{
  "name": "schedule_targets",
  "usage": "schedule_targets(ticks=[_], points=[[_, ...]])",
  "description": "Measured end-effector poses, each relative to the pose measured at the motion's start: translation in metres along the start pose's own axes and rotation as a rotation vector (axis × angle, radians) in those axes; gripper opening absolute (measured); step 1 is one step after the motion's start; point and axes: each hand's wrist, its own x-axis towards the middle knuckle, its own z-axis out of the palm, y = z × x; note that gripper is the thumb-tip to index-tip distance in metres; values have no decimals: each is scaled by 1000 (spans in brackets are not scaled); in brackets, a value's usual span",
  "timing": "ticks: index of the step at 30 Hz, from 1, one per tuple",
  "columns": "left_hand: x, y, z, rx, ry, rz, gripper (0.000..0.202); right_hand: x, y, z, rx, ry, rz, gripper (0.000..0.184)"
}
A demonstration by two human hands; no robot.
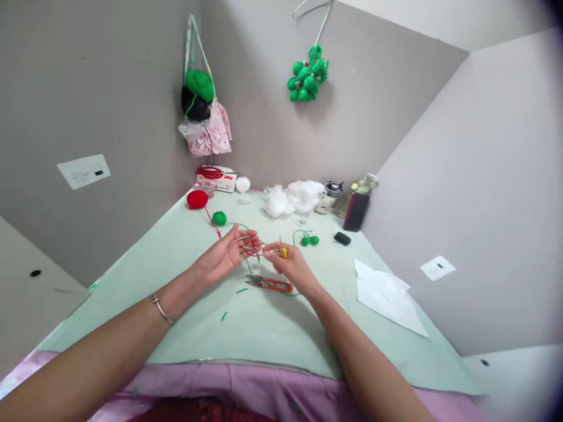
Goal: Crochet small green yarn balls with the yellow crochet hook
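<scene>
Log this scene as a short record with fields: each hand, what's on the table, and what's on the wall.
left hand: holds red and green yarn
right hand: pinches yellow-handled hook
below hands: red snips on green table cover
table back: red yarn ball, green yarn ball, white stuffing
wall: green crocheted bunch hanging

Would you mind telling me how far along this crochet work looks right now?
Done: a bunch of green crocheted pieces hangs above the table, where two green balls lie. In hand: the left hand holds red and green yarn strands, the right hand a yellow-handled crochet hook. Left, probably: the red yarn ball, green yarn ball and white stuffing remain.
</scene>
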Motion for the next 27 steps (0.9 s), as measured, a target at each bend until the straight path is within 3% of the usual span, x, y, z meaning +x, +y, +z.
schedule_targets(ticks=[3, 5, 12, 14, 18, 21, 24, 27], points=[[-1, 2, 1, -35, 2, 18, 42, -3, -1, 13, 43, -145, 28, 40], [-1, 5, 1, -52, 7, 20, 44, -1, 2, 15, 69, -154, 34, 37], [-1, 20, -1, -95, 71, 100, 49, 12, 10, -4, 149, 116, 24, 37], [-2, 19, 1, -82, 77, 100, 48, 10, 9, 1, 147, 62, 30, 36], [-1, 27, 0, -10, 108, 137, 48, -1, 0, 20, 116, -210, 55, 30], [2, 54, -15, 69, 199, 294, 48, -4, -4, 18, 106, -290, 71, 27], [3, 84, -37, 212, 322, 461, 48, 1, -2, 0, 100, -219, 76, 32], [0, 95, -56, 491, 345, 380, 32, 7, 1, -17, 68, -169, 86, 36]])
